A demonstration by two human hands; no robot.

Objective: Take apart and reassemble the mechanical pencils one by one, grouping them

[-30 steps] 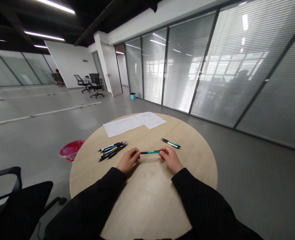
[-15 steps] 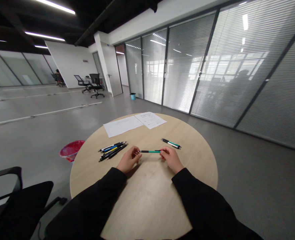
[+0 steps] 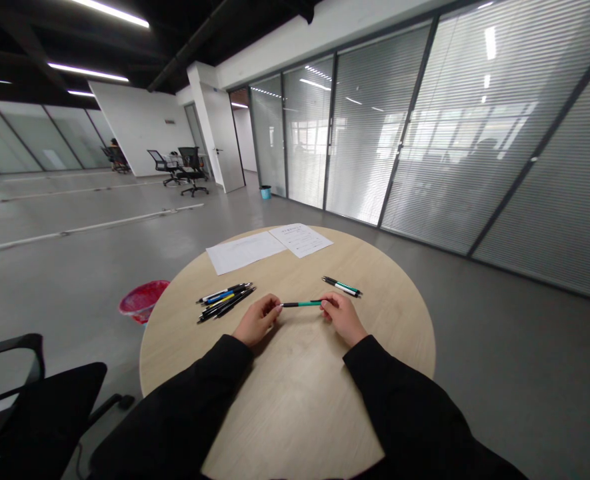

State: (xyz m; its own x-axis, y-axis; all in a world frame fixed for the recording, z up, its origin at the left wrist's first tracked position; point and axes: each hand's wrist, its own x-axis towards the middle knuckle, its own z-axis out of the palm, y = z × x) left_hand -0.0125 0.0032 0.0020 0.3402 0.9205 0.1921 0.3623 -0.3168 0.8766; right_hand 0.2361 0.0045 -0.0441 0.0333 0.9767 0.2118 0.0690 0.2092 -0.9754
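Here, near the centre of the frame, a slim pen spans the gap between my two hands, its long axis running left to right, almost level. Its pointed end meets my left hand; those fingers are drawn together there, though I cannot tell whether they pinch the tip or only touch it. My right hand grips the other end between thumb and fingers. Neither hand is clearly nearer. The pen is black towards the tip and bright green along the barrel. Just above my right hand lie two pens, side by side; left of my left hand is a loose pile of pens, mostly black. White papers lie across the far side of the round, pale wooden desk.
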